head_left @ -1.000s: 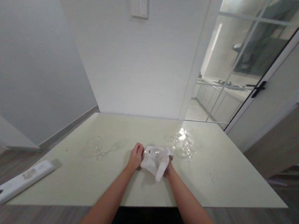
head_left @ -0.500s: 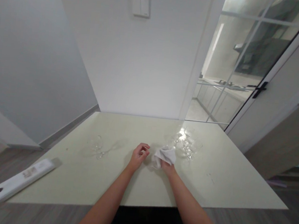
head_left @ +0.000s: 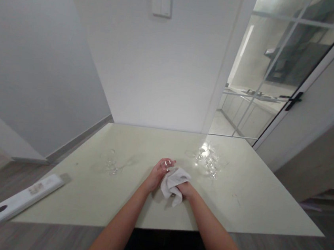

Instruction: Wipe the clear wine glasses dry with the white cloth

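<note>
In front of me, my left hand (head_left: 158, 174) is curled round a clear wine glass (head_left: 168, 163), whose shiny bowl shows between the fingers. The crumpled white cloth (head_left: 174, 182) is gripped in my right hand (head_left: 185, 189) and lies against the glass. The cloth covers the lower part of the glass and most of my right fingers. To the right, several clear stemmed glasses (head_left: 209, 160) stand close together. On the left side of the table are one or more clear glasses (head_left: 112, 163); their exact number is hard to make out.
The pale table (head_left: 87, 204) reaches back to a white wall. A white power strip (head_left: 28, 197) with a cable lies over its left front edge. At the right is a glazed door with a black handle (head_left: 294, 101).
My left hand has moved right and closed round the glass. The cloth in my right hand has shifted left and slightly down, against the glass. The view has tilted slightly.
</note>
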A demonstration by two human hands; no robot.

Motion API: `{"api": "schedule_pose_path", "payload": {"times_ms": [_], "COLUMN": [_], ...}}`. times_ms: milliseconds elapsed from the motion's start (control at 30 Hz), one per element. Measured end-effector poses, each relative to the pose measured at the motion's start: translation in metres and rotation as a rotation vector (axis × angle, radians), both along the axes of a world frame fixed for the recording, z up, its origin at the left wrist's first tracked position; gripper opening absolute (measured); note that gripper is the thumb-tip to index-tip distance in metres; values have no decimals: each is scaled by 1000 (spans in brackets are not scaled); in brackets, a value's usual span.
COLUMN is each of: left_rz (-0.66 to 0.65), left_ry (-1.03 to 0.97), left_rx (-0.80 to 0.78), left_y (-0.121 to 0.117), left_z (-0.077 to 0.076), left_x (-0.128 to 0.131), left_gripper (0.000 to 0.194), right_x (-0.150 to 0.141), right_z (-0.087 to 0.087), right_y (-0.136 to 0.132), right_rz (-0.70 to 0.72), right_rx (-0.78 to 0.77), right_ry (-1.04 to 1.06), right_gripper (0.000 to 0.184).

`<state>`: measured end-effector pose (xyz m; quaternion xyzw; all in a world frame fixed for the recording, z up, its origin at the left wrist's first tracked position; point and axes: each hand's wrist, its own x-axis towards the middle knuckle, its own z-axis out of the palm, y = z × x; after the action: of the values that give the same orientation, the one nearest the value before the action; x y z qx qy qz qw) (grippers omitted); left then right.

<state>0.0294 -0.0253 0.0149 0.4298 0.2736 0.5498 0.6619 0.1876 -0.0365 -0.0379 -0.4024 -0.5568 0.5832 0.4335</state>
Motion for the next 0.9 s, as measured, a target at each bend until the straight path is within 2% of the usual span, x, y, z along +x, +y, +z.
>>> {"api": "schedule_pose_path", "payload": {"times_ms": [67, 200, 333, 467, 567, 633, 767, 900], "left_rz": [71, -49, 50, -66, 34, 46, -68, -41], "left_ry": [30, -3, 73, 0, 24, 30, -79, -126], "left_rx": [-9, -16, 10, 4, 12, -10, -69, -72], "left_y": [3, 4, 3, 3, 3, 2, 0, 3], "left_z": [-1, -2, -1, -2, -2, -1, 2, 2], "left_x": [0, -1, -1, -1, 1, 1, 1, -1], "left_gripper": [59, 66, 66, 73, 67, 66, 57, 46], "right_x": [0, -1, -2, -1, -3, -6, -12, -14], "right_z": [2, 13, 20, 27, 34, 36, 29, 15], "right_y": [0, -2, -4, -6, -7, -6, -3, -1], "right_rz": [-12, -3, 39, 25, 40, 49, 56, 70], "right_rx": [-21, 15, 25, 84, 98, 83, 26, -80], "right_ry": [-14, -27, -7, -18, 3, 59, 170, 289], "right_gripper": [40, 37, 39, 41, 41, 39, 35, 34]}}
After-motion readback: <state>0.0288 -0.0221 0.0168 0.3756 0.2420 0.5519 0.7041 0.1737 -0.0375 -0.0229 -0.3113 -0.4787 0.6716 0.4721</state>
